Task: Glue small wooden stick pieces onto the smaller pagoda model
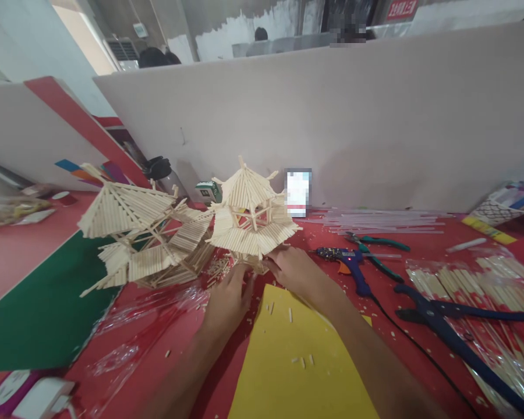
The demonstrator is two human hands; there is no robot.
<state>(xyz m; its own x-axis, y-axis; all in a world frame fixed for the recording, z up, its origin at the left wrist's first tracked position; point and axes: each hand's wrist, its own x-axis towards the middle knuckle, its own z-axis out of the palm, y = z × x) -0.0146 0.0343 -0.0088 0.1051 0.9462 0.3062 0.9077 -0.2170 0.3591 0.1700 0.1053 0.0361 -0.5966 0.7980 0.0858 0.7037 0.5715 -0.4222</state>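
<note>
A small pagoda model (250,216) built of pale wooden sticks stands on the red table (35,244), just beyond a yellow sheet (297,361). My left hand (227,299) reaches under its lower roof at the base, fingers curled against the sticks. My right hand (293,269) grips the base from the right side, fingers hidden beneath the roof edge. A larger stick-built model (142,238) with a sloped roof leans beside it on the left, touching it.
A blue glue gun (353,266) with a black cord, teal pliers (378,241) and big blue cutters (454,326) lie right. Bagged chopsticks (480,302) and clear glue sticks (384,221) are there too. Green sheet (39,314) at left; white partition (332,116) behind.
</note>
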